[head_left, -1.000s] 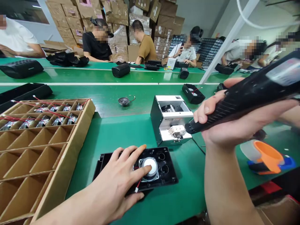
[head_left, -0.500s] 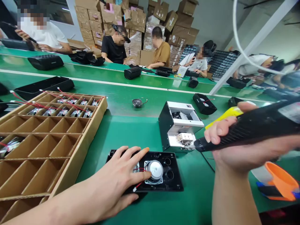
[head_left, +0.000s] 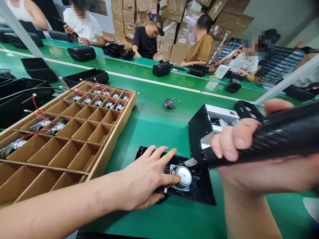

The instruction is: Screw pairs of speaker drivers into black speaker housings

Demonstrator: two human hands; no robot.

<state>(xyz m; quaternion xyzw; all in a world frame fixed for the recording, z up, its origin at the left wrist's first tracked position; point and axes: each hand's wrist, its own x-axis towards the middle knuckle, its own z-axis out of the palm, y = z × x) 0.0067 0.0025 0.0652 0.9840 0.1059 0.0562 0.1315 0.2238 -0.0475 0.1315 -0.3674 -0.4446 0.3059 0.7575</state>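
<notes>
My left hand (head_left: 147,177) lies spread across a black speaker panel (head_left: 205,189), its index fingertip on the silver back of a round speaker driver (head_left: 183,175). Red wires with a white plug come out beside that driver. The hand covers the panel's left part. Wrapped in my right hand (head_left: 239,142) is a black electric screwdriver (head_left: 286,136), tilted with its tip pointing left. The tip is just above the driver's upper corner; whether it touches a screw I cannot tell.
A cardboard divider box (head_left: 99,162) of wired drivers stands left. Behind the screwdriver is a black-and-silver screw feeder (head_left: 199,129). A loose driver (head_left: 169,103) lies farther back. Black speaker housings (head_left: 84,78) and people working line the far side.
My right hand has brought the screwdriver from the screw feeder left and down to the driver's corner. My left hand stays on the panel. The view has turned left.
</notes>
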